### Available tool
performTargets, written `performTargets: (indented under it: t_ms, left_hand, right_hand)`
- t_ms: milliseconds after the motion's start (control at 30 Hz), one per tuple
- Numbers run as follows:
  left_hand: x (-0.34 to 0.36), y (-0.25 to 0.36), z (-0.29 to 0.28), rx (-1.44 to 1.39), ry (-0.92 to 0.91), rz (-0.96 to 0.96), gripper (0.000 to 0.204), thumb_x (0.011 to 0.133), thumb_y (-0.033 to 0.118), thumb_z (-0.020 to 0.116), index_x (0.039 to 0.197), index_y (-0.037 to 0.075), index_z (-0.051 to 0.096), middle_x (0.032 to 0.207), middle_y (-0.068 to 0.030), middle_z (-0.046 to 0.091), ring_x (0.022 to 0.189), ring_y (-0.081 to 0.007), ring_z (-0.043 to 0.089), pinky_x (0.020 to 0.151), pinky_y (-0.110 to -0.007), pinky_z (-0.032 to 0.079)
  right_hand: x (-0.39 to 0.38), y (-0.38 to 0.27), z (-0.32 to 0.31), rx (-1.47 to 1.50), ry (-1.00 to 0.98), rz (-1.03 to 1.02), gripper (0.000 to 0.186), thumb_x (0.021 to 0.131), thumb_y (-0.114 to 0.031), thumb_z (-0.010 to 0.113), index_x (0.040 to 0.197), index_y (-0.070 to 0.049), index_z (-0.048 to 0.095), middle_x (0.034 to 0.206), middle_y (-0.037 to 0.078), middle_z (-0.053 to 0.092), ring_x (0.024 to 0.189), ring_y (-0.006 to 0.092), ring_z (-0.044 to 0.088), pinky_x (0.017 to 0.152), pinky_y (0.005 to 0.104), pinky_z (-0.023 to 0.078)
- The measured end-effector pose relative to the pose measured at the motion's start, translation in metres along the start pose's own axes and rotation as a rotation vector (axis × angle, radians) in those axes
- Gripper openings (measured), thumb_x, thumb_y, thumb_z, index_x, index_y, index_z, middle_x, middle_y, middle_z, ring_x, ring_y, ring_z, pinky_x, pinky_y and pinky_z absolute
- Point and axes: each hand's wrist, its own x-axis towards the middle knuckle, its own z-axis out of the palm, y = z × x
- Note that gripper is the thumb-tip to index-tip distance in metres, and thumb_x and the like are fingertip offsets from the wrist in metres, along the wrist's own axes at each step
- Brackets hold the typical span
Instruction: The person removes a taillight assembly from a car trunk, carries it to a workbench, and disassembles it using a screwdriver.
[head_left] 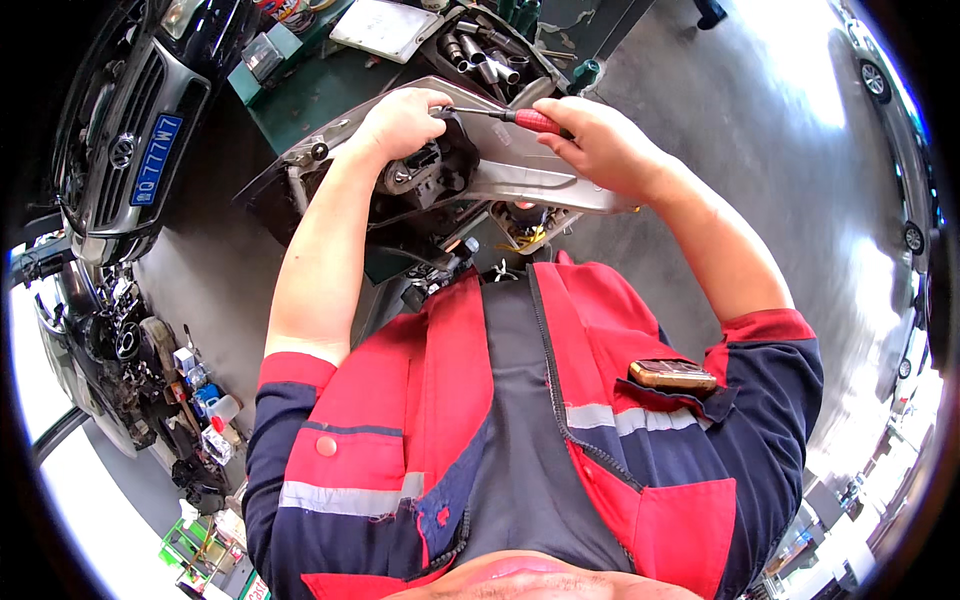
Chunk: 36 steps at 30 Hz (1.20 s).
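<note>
A screwdriver (537, 121) with a red handle and a thin dark shaft lies across a large silver-grey car part (530, 182). My right hand (608, 150) is wrapped round its handle, and the shaft points left. At the shaft's far end, my left hand (398, 125) has its fingers curled together by the part's upper edge. What those fingers pinch is too small to make out. Below them opens a dark recess (458, 165) in the part, with a metal-and-black mechanism (410, 172) inside. The screwdriver's tip is hidden at my left fingers.
Beyond the part stands a dark green workbench (300, 108) bearing a tray of metal sockets (488, 62) and a white flat case (383, 28). A container with yellow wires (530, 228) sits close to my body. A dark car (150, 110) is parked left; other cars (876, 80) stand far right.
</note>
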Motion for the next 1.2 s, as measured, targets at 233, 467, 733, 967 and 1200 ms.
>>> performTargets:
  t_ms: [233,467,733,967,1200]
  left_hand:
    - [-0.001,0.011,-0.003,-0.011,-0.061,-0.006,0.044,0.079,0.022,0.061,0.119,0.007,0.070,0.112,-0.0210,0.070,0.109,-0.0359,0.065,0.099,-0.040,0.050]
    - [-0.001,0.002,0.000,-0.008,-0.022,0.012,0.045,0.078,0.021,0.062,0.120,0.006,0.070,0.111,-0.0208,0.071,0.107,-0.0355,0.066,0.097,-0.040,0.050]
    - [-0.002,0.012,-0.004,-0.031,-0.050,0.000,0.043,0.077,0.020,0.063,0.117,0.005,0.070,0.106,-0.0211,0.071,0.100,-0.0347,0.068,0.092,-0.039,0.051]
    - [0.003,0.004,0.000,0.007,-0.009,-0.011,0.044,0.077,0.021,0.063,0.118,0.005,0.069,0.112,-0.0207,0.070,0.106,-0.0342,0.066,0.097,-0.039,0.050]
    - [0.001,0.006,-0.002,-0.023,-0.018,-0.033,0.044,0.078,0.021,0.063,0.119,0.007,0.071,0.118,-0.0203,0.069,0.113,-0.0346,0.064,0.102,-0.039,0.048]
  right_hand:
    - [0.007,0.007,0.007,0.382,0.154,0.353,0.030,0.100,-0.030,0.058,0.109,-0.005,0.071,0.074,0.009,0.063,0.078,0.0224,0.064,0.074,0.0345,0.050]
    - [-0.010,0.002,0.015,0.012,0.188,-0.222,0.026,0.097,-0.024,0.062,0.113,-0.005,0.070,0.097,0.019,0.071,0.083,0.0346,0.065,0.081,0.0403,0.051]
    - [-0.010,-0.019,0.024,0.226,0.339,0.118,0.036,0.101,-0.033,0.057,0.100,0.000,0.070,0.093,0.020,0.070,0.086,0.0333,0.066,0.082,0.0402,0.050]
    - [-0.005,-0.022,0.037,0.469,0.359,0.355,0.028,0.100,-0.029,0.060,0.109,-0.004,0.070,0.092,0.013,0.069,0.086,0.0195,0.063,0.082,0.0341,0.050]
    - [0.001,-0.030,0.019,0.330,0.110,0.649,0.018,0.093,-0.012,0.062,0.106,-0.002,0.070,0.086,0.010,0.070,0.082,0.0213,0.065,0.084,0.0329,0.051]
